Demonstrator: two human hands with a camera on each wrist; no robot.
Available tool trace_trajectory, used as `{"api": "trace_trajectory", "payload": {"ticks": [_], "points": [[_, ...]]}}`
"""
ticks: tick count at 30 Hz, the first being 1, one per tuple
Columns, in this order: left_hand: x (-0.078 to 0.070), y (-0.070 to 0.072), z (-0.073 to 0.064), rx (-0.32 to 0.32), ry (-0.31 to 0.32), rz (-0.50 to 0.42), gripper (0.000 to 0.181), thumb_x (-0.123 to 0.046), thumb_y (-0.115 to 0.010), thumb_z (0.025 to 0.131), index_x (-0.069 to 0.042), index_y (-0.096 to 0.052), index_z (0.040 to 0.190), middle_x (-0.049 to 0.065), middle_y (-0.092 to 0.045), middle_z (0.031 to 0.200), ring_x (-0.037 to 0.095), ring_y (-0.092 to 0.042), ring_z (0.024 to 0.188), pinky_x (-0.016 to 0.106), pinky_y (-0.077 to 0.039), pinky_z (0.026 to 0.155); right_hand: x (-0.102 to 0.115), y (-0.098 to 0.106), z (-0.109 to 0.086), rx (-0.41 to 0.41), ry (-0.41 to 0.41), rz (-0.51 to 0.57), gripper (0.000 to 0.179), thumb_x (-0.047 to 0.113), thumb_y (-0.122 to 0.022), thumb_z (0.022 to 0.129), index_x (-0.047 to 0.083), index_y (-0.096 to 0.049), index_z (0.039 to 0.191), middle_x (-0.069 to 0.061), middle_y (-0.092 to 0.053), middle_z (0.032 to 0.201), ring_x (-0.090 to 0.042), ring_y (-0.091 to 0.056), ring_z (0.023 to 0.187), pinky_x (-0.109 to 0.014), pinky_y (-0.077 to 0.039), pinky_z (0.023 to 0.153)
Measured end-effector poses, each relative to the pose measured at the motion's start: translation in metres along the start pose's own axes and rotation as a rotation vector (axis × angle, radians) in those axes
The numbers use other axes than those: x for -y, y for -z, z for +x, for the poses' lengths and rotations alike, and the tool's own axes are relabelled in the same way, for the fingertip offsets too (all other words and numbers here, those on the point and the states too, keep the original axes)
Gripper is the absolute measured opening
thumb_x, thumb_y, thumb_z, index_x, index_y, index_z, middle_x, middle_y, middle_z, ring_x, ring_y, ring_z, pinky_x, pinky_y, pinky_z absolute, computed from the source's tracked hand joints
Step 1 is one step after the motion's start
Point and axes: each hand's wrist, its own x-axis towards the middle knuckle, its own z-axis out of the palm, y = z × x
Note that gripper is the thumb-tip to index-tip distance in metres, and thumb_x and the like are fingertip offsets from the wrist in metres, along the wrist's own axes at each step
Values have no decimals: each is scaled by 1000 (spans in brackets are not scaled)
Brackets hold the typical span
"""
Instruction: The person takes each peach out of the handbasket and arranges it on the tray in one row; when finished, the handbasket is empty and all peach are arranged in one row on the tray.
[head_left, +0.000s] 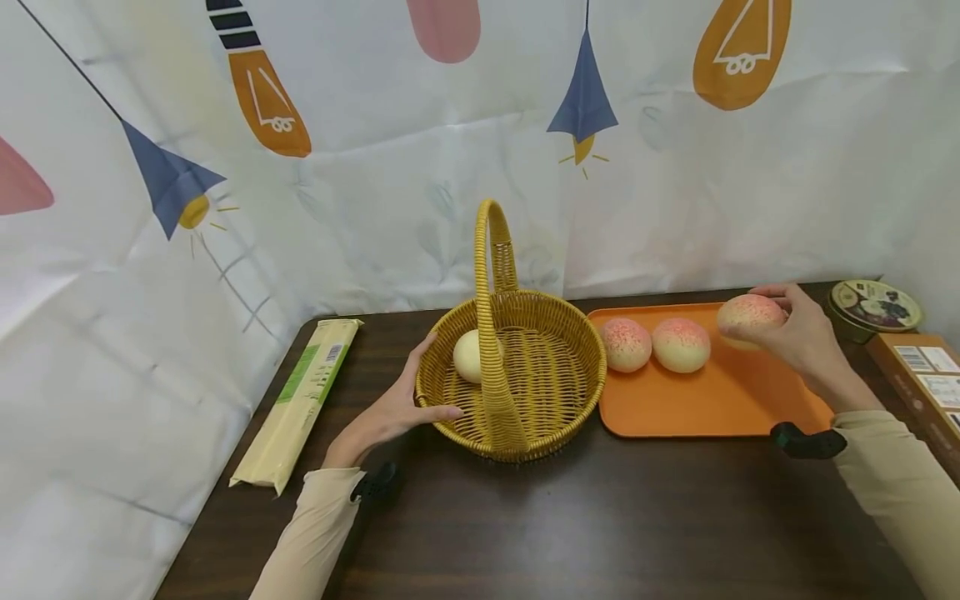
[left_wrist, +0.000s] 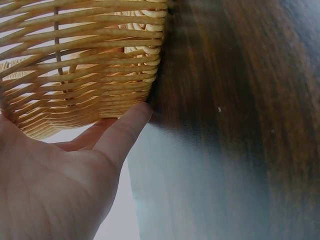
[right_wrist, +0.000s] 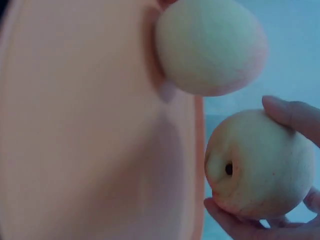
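Note:
My left hand [head_left: 397, 408] rests against the left side of a round yellow wicker basket [head_left: 573, 421] with a tall handle. Its thumb and fingers lie spread along the outer wall; in the left wrist view the straight thumb touches the weave [left_wrist: 115, 75]. One pale peach [head_left: 467, 357] sits inside the basket, partly behind the handle. My right hand [head_left: 806, 333] holds a pink-speckled peach [head_left: 750, 318] over an orange tray [head_left: 720, 408]. The right wrist view shows thumb and fingers round that peach [right_wrist: 265, 165], its dark hollow facing the camera. Two more peaches [head_left: 681, 345] [head_left: 626, 344] lie on the tray's left part.
A long pale-yellow packet [head_left: 300, 400] lies left of the basket on the dark wooden table [head_left: 570, 533]. Right of the tray are a round tin [head_left: 873, 307] and an orange-brown box [head_left: 926, 379]. A patterned white cloth [head_left: 360, 208] hangs behind the table.

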Motion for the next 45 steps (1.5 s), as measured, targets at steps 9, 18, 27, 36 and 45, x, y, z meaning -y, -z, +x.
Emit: {"api": "trace_trajectory", "payload": {"ticks": [9, 18, 27, 36, 45], "points": [[1, 0, -1, -9, 9, 16, 123, -42, -86, 87, -22, 3, 169, 16, 0, 173, 40, -19, 156, 62, -22, 122, -3, -3, -2, 113, 36, -114, 76, 35, -77, 97, -7, -41, 149, -40, -36, 147, -60, -40, 125, -69, -44, 88], [3, 1, -4, -17, 9, 27, 123, -43, -86, 87, -23, 4, 169, 16, 1, 173, 41, -22, 155, 61, -26, 120, -8, 4, -9, 141, 117, -248, 67, 26, -84, 92, -8, -52, 140, -39, -46, 131, -54, -48, 108, -70, -43, 86], [3, -1, -2, 0, 4, -2, 123, -43, -86, 87, -24, 3, 169, 15, 1, 173, 40, -19, 156, 61, -23, 121, -16, 1, -12, 154, 189, -246, 68, 16, -89, 85, -5, -54, 140, -39, -48, 133, -57, -49, 112, -71, -43, 86], [-1, -2, 2, -3, 20, 28, 122, -48, -85, 86, -28, 2, 169, 12, 4, 174, 39, -11, 158, 67, -18, 121, -13, -2, -4, 113, 173, -215, 69, 21, -88, 87, -8, -53, 139, -38, -47, 137, -54, -49, 114, -64, -42, 88], [0, 0, 1, -3, 28, 18, 123, -47, -85, 86, -26, 3, 169, 12, 4, 174, 38, -13, 158, 65, -18, 122, -14, 2, -7, 122, 204, -229, 67, 13, -89, 85, -7, -54, 140, -40, -42, 131, -59, -46, 114, -75, -40, 86]]}}
